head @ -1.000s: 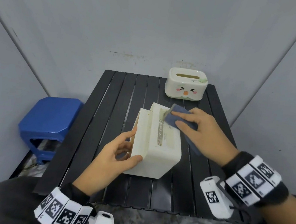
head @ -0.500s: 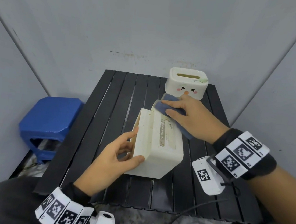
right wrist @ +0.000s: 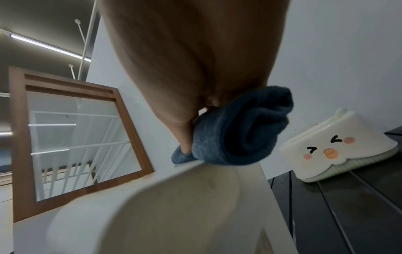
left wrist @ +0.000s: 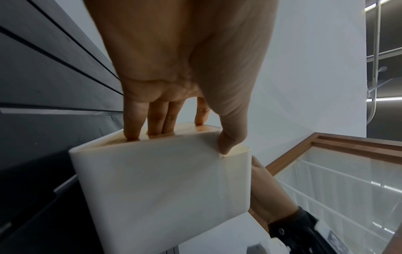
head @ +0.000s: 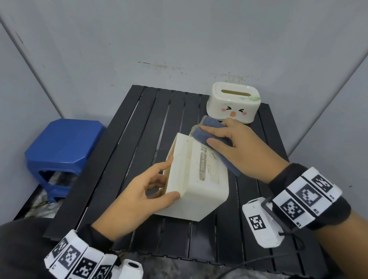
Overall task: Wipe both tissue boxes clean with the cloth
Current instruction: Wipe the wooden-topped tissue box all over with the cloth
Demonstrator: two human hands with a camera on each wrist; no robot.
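I judge the job to be under way on box 1 of 2. The plain cream tissue box (head: 193, 179) sits tipped on the black slatted counter (head: 149, 117), and I can still see yellowish marks along its upper face and near the printed label, so that box is not finished. The second tissue box (head: 234, 103), the one with the squinting face, stands upright at the far right of the counter, just beyond my right hand, with a greenish smear on its top right corner; from what shows, it has not been cleaned yet. Sides facing away from the head camera I cannot assess.

My right hand (head: 234, 148) reaches across the far end of the cream box, palm down, fingers (head: 213, 130) laid fairly flat over the blue cloth (head: 204, 134) while the thumb tucks against its near edge. The right wrist view shows the cloth (right wrist: 234, 130) bunched under the palm and pressed onto the box's far corner, so the hand is grasping it.

My left hand (head: 143, 194) steadies the cream box from the left: the thumb lies over the near corner and the left wrist view shows the fingers (left wrist: 132, 120) hooked into the box's open side, gripping its wall.
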